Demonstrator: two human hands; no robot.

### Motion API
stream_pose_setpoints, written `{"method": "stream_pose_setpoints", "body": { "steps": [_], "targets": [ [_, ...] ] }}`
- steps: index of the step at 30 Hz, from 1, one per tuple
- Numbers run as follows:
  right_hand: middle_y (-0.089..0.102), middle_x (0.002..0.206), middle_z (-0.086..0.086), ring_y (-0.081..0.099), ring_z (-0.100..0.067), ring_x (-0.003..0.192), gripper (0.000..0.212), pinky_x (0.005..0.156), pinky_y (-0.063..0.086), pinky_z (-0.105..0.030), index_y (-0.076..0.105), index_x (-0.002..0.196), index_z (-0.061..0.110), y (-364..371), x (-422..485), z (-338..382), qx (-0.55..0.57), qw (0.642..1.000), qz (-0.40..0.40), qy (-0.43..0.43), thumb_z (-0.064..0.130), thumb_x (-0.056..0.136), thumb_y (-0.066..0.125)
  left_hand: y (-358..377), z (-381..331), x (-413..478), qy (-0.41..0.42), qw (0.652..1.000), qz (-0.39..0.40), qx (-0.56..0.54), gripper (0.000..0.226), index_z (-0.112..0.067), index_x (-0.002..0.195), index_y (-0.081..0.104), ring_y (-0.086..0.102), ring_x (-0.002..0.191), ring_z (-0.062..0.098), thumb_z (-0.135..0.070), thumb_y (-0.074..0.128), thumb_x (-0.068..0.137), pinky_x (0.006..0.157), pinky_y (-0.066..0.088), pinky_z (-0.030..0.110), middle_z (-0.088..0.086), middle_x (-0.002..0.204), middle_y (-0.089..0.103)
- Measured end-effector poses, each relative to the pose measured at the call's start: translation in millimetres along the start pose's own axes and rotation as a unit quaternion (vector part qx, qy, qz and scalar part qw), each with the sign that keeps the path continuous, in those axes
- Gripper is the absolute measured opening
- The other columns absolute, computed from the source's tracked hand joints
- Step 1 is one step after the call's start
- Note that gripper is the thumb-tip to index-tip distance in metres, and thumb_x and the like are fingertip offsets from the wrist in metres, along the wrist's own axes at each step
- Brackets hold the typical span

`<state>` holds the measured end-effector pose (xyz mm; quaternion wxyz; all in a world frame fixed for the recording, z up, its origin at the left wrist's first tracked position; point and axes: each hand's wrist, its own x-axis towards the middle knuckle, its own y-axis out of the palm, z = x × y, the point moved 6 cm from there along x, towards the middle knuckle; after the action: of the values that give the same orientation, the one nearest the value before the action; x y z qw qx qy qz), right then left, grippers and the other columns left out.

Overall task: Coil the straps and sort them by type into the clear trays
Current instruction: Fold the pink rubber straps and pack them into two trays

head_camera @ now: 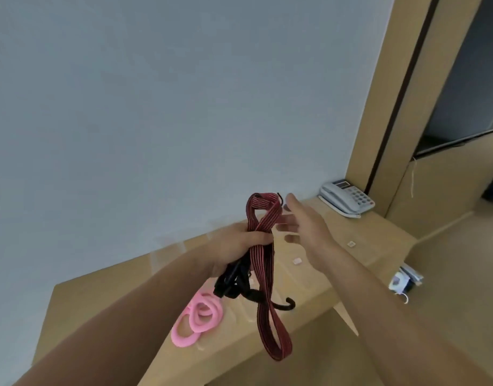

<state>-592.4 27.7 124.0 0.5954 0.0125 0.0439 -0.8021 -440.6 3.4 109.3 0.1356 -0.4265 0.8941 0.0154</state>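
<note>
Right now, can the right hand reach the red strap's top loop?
Probably yes. The right hand is open just beside the upper loop of the red strap, which the left hand holds up in the air. Nothing shows between them.

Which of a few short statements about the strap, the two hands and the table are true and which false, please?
1. The left hand grips the red-and-black striped flat elastic strap. True.
2. The right hand grips the strap too. False: its fingers are straight and curl round nothing.
3. The soft pink ring coils lie on the light wooden table. True.
4. The grey push-button desk telephone stands at the table's near left corner. False: it stands at the far right, by the wall.
5. A black hook hangs below the left hand. True.
</note>
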Motion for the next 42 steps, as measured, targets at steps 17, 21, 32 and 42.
{"method": "stream_pose_setpoints", "body": {
  "steps": [17, 21, 32, 42],
  "targets": [
    [0.075, 0.088, 0.000, 0.071, -0.014, 0.083, 0.016, 0.076, 0.057, -0.029, 0.074, 0.095, 0.019, -164, -21, -74, -0.050, 0.996, -0.067, -0.015, 0.033, 0.089, 0.070, 177, -7, 110, -0.058, 0.957, 0.149, 0.241, 0.060, -0.017, 0.101, 0.061, 0.065, 0.050, 0.019, -0.067, 0.029, 0.097, 0.048, 0.052, 0.030, 0.015, 0.077, 0.069],
    [0.071, 0.098, -0.014, 0.067, -0.034, 0.096, 0.020, 0.092, 0.052, -0.054, 0.072, 0.094, 0.017, -191, 15, -94, -0.045, 0.996, -0.077, 0.030, 0.033, 0.096, 0.060, 173, 0, 155, -0.064, 0.961, 0.129, 0.237, 0.079, -0.009, 0.102, 0.069, 0.061, 0.046, 0.022, -0.078, 0.035, 0.087, 0.047, 0.051, 0.028, 0.007, 0.069, 0.073],
    [0.071, 0.067, -0.003, 0.069, -0.013, 0.056, 0.019, 0.046, 0.050, -0.021, 0.065, 0.086, 0.004, -264, 166, -107, -0.144, 0.979, -0.076, 0.124, 0.019, 0.096, 0.061, 111, 15, 289, -0.137, 0.986, 0.017, -0.091, 0.025, -0.004, 0.088, 0.060, 0.048, 0.060, 0.023, -0.021, 0.072, 0.073, 0.059, 0.046, 0.029, 0.012, 0.081, 0.059],
    [0.069, 0.091, -0.010, 0.064, -0.018, 0.075, 0.018, 0.061, 0.050, -0.028, 0.065, 0.098, 0.004, -285, 284, -135, -0.208, 0.967, -0.033, 0.144, 0.021, 0.093, 0.065, 109, 40, 351, -0.134, 0.960, -0.068, -0.238, 0.008, 0.006, 0.098, 0.059, 0.069, 0.069, 0.033, 0.004, 0.053, 0.093, 0.061, 0.058, 0.039, 0.026, 0.099, 0.067]
  ]
}}
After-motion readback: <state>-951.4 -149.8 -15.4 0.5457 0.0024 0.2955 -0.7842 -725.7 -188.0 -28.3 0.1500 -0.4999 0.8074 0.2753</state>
